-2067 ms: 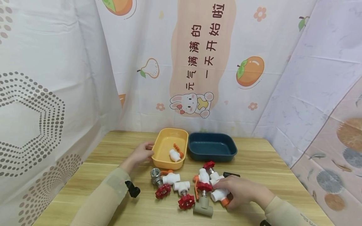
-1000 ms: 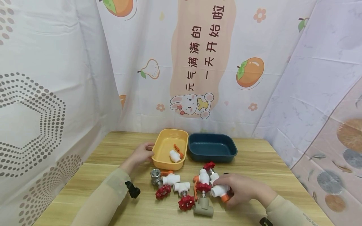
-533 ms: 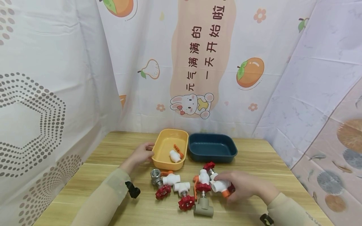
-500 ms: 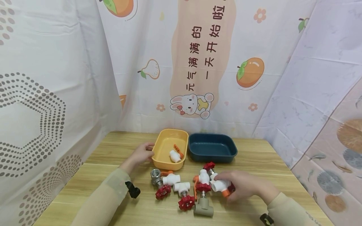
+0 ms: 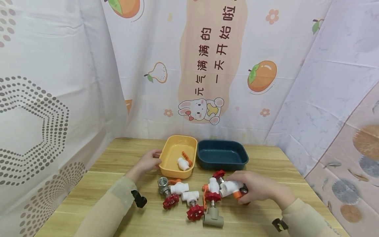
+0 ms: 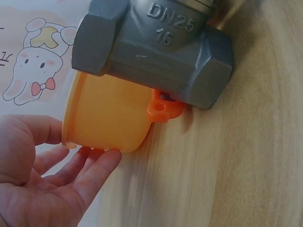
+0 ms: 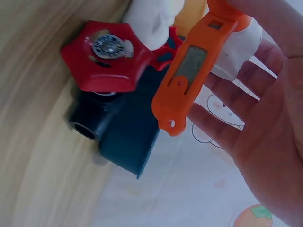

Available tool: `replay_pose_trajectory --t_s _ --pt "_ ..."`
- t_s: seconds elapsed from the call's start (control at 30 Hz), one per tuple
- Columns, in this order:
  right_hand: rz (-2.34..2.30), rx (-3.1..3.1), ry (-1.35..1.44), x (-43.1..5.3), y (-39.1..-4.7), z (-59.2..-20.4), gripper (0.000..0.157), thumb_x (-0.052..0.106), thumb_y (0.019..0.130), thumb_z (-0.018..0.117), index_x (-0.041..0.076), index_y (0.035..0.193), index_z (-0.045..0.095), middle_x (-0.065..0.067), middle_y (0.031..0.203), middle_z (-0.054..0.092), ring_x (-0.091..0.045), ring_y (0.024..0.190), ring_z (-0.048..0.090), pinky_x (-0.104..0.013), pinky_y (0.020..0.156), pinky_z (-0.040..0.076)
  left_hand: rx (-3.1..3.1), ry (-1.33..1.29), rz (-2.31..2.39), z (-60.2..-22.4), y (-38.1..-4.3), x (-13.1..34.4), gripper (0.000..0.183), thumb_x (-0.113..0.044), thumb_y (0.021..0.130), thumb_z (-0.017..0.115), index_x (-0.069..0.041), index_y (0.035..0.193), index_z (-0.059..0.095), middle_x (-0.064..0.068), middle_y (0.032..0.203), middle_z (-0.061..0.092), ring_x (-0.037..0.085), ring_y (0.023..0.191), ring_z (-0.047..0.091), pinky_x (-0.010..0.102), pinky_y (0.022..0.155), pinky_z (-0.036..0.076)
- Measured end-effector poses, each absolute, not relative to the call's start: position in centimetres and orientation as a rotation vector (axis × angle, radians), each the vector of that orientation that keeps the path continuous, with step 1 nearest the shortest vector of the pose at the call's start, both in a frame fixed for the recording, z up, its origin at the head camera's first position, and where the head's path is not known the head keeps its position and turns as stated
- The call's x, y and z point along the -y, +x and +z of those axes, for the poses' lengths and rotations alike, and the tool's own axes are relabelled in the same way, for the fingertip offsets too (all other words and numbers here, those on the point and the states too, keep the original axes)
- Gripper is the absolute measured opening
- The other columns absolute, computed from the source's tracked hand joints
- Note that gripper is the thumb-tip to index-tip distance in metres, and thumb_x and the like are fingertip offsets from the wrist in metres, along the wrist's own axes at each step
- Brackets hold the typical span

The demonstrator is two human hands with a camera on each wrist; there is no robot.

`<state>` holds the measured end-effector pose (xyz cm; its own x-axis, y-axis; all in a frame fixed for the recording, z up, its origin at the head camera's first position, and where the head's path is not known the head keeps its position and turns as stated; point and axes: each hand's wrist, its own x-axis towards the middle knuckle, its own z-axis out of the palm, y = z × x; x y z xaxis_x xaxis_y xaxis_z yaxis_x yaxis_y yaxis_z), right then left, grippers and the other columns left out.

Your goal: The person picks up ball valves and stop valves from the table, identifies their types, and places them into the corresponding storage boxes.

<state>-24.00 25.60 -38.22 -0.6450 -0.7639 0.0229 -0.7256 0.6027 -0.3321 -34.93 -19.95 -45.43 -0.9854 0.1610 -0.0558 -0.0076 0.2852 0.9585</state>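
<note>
My left hand [image 5: 149, 160] holds the left wall of the yellow bin [image 5: 174, 172], thumb at its rim and fingers against the outside in the left wrist view. Inside the bin lies a white ball valve [image 5: 183, 163] with an orange lever. My right hand [image 5: 254, 186] grips another white ball valve [image 5: 232, 187] by its orange-handled end, over the right side of the valve group. Its orange lever [image 7: 182, 82] points away from the palm in the right wrist view. Beside that hand is a black-bodied valve [image 7: 87, 116] with a red handwheel [image 7: 108, 56], mostly hidden in the head view.
A dark blue bin [image 5: 222, 166] stands right of the yellow one. In front lie a metal valve [image 5: 163, 184], a white ball valve [image 5: 179, 188], a white tee valve [image 5: 190, 197] and a grey tee valve [image 5: 213, 219]. Patterned cloth [image 5: 165, 98] hangs behind the table.
My right hand has shifted up and forward with the white ball valve, uncovering part of the black-bodied valve. My left hand stays at the yellow bin.
</note>
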Motion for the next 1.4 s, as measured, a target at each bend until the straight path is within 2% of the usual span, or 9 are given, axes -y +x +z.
replay_pose_trajectory --t_s 0.3,0.5,0.7,1.07,1.27,1.4 --pt "-0.46 -2.721 -1.185 -25.7 -24.5 -37.0 0.066 0.031 0.079 0.087 0.03 0.139 0.059 0.015 0.131 0.059 -0.008 0.108 0.056 -0.038 0.091 0.054 -2.395 0.152 1.799 -45.6 -35.1 20.0 0.058 0.004 0.095 0.056 0.008 0.149 0.038 0.035 0.135 0.048 0.039 0.108 0.063 0.042 0.079 0.061" --pt "-0.429 -2.751 -1.215 -25.7 -24.8 -36.7 0.067 0.039 0.081 0.086 0.025 0.141 0.059 0.015 0.132 0.058 -0.007 0.11 0.057 -0.037 0.092 0.054 -2.392 0.166 1.806 -45.6 -34.9 20.0 0.059 0.004 0.093 0.057 0.009 0.149 0.038 0.036 0.134 0.047 0.044 0.109 0.061 0.046 0.08 0.06" --pt "-0.434 -2.764 -1.206 -25.5 -25.0 -36.7 0.068 0.046 0.082 0.084 0.022 0.141 0.06 0.012 0.133 0.059 -0.009 0.109 0.057 -0.039 0.091 0.055 -2.402 0.165 1.799 -45.5 -34.9 20.0 0.058 0.005 0.093 0.057 0.009 0.149 0.039 0.036 0.134 0.048 0.042 0.108 0.062 0.044 0.079 0.061" --pt "-0.498 -2.787 -1.22 -24.3 -26.2 -36.9 0.067 0.037 0.081 0.086 0.017 0.139 0.06 0.012 0.127 0.061 -0.008 0.103 0.057 -0.036 0.087 0.056 -2.411 0.163 1.786 -45.7 -34.9 19.9 0.057 0.004 0.094 0.057 0.009 0.149 0.039 0.035 0.134 0.049 0.041 0.107 0.063 0.041 0.078 0.061" --pt "-0.51 -2.825 -1.236 -23.5 -27.1 -37.0 0.067 0.041 0.083 0.085 0.014 0.139 0.061 0.003 0.134 0.062 -0.016 0.115 0.058 -0.042 0.094 0.054 -2.41 0.14 1.799 -45.7 -35.1 19.9 0.057 0.004 0.094 0.058 0.006 0.148 0.042 0.033 0.133 0.05 0.039 0.106 0.064 0.041 0.078 0.061" --pt "-0.524 -2.832 -1.223 -23.0 -27.7 -37.0 0.068 0.041 0.082 0.085 0.017 0.14 0.06 0.005 0.136 0.061 -0.015 0.119 0.057 -0.043 0.098 0.052 -2.413 0.153 1.79 -45.7 -35.0 19.9 0.058 0.004 0.093 0.057 0.007 0.148 0.041 0.034 0.133 0.05 0.04 0.106 0.064 0.042 0.078 0.061"
